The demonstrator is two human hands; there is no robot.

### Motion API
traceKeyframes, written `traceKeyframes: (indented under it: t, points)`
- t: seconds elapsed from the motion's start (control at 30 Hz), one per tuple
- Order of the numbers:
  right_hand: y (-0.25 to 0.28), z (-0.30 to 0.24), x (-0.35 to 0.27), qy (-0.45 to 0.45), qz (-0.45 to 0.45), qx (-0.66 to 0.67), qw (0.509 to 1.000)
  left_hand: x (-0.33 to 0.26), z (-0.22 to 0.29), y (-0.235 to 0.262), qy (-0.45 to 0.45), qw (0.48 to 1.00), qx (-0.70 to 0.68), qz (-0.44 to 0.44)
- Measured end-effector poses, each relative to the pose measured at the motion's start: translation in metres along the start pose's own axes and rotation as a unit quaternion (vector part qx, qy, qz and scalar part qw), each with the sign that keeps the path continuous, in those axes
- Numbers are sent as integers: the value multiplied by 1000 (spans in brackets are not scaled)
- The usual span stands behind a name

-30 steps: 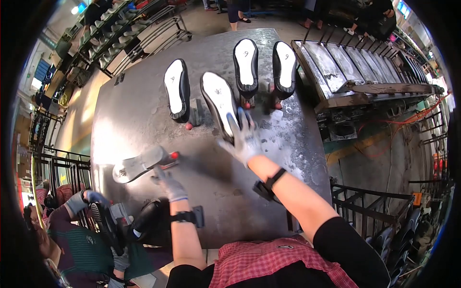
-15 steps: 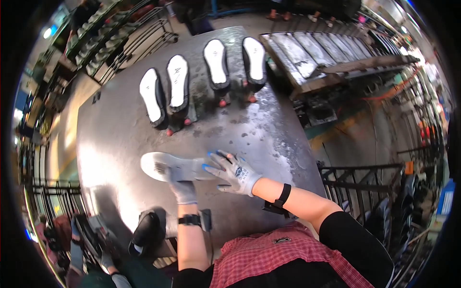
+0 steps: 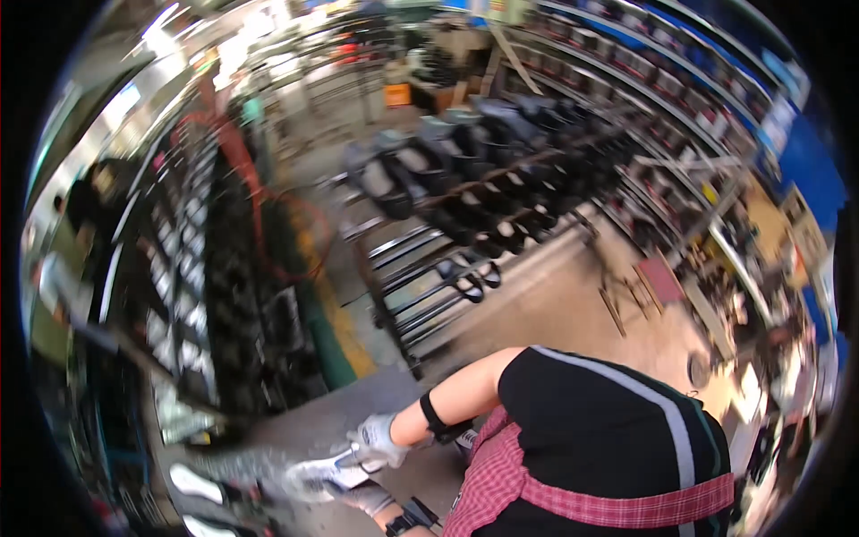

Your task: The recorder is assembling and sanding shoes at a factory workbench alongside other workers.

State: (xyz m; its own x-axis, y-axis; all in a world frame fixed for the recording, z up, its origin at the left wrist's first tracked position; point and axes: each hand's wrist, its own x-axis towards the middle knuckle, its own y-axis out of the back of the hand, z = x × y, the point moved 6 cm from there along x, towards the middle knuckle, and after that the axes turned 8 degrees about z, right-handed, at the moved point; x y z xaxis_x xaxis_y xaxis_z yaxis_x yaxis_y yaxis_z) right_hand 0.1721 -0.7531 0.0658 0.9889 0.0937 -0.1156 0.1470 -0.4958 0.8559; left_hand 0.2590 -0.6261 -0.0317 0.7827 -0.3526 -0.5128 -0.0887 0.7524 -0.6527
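Note:
Low in the picture, a pale shoe sole (image 3: 313, 473) is between my two gloved hands over the metal table (image 3: 358, 398). My left hand (image 3: 365, 495), in a grey glove, is closed on the near side of the sole, its fingers partly hidden. At the sole's right end is my right hand (image 3: 380, 438), gloved too and touching it. Motion blur smears that hand's fingers. On the table to the left lie dark shoe uppers with white bottoms, one shoe (image 3: 199, 483) showing whole and another (image 3: 208, 528) cut off by the picture's edge.
Beyond the table stands a wheeled metal rack (image 3: 420, 304) loaded with rows of dark shoes (image 3: 483, 148). Long shelves (image 3: 626, 58) with many items line the far right. A slatted conveyor-like frame (image 3: 183, 304) runs along the left, with an orange hose (image 3: 255, 179) nearby.
My view has swung far to the right, bringing the shoe rack and shelves into sight. My right hand's spread fingers have drawn in at the sole's end; the left hand stays on the sole.

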Motion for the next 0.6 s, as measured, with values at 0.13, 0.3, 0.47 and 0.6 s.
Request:
traceKeyframes:
  t: [0.13, 0.3, 0.47, 0.6]
  points:
    - [-23, 38, -54, -65, 2, 4, 998, -35, -48, -39, 45, 997, 61, 5]
    - [-48, 83, -146, -56, 120, 225, 965, -78, -138, -90, 154, 968, 194, -27]
    - [-68, 192, -307, -203, 189, 131, 952, -136, -229, -98, 245, 920, 305, -22]
    - [-67, 276, -474, -321, 229, 69, 917, -200, -298, -90, 298, 870, 391, 27]
